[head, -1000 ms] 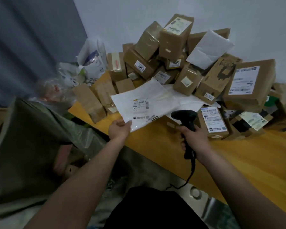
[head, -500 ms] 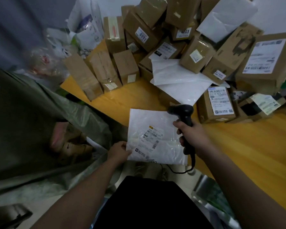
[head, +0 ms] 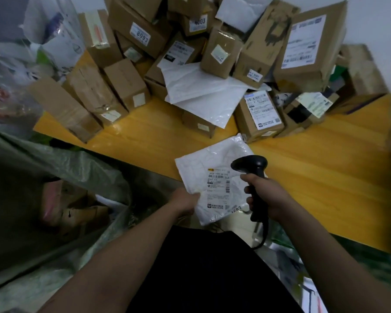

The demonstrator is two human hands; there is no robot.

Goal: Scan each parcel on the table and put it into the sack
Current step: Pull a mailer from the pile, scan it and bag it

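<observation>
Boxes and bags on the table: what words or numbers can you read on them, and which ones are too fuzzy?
"8093": white sticker on a brown box at the back of the pile.
"4003" (first digit unsure): sticker on a small box near the top.
"1693", partly hidden: lower edge of the white mailer bag in the left hand.
All other shipping labels: barcodes and print too small or blurred.

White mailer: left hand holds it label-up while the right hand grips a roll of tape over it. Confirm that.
Not quite. The head view shows the right hand gripping a black barcode scanner, not tape. The left hand does hold the white mailer label-up.
</observation>
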